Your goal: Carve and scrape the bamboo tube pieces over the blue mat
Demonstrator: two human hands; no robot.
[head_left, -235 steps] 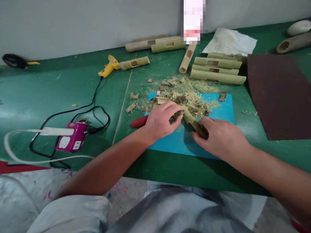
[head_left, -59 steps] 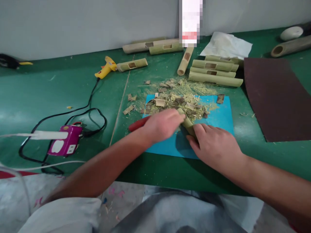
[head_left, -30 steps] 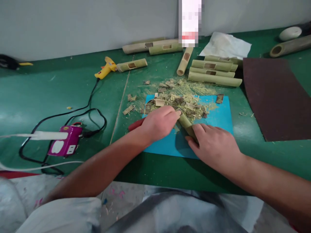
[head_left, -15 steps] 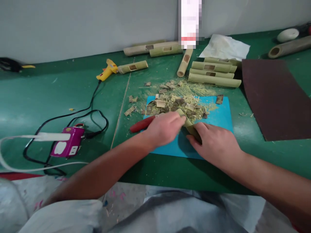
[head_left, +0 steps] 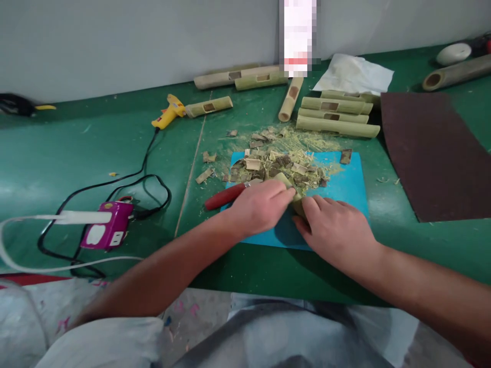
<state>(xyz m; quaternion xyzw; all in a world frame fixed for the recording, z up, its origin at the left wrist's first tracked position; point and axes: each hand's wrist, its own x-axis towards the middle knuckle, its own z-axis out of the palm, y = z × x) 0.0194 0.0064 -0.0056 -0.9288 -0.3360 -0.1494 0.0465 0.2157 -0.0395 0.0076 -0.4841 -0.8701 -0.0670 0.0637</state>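
Observation:
A short bamboo tube (head_left: pixel 284 179) slants between my hands over a blue sheet (head_left: pixel 347 189). My left hand (head_left: pixel 261 207) is closed around its far part. Around the near end, the fingers of my right hand (head_left: pixel 333 222) are wrapped; whether anything else is under them is hidden. A red-handled tool (head_left: pixel 225 197) lies beside my left hand, its working end partly covered. Bamboo chips and shavings (head_left: pixel 284 164) are heaped just beyond both hands.
Cut bamboo tubes (head_left: pixel 335 125) lie stacked at the back. A yellow glue gun (head_left: pixel 169 113) rests at the left, its cord running near a purple power adapter (head_left: pixel 109 225). At right are a dark brown sheet (head_left: pixel 433 158) and a white tissue (head_left: pixel 351 74).
My right hand has shifted slightly left along the bamboo tube, closer to my left hand. The left hand keeps its hold, and the table items stay put.

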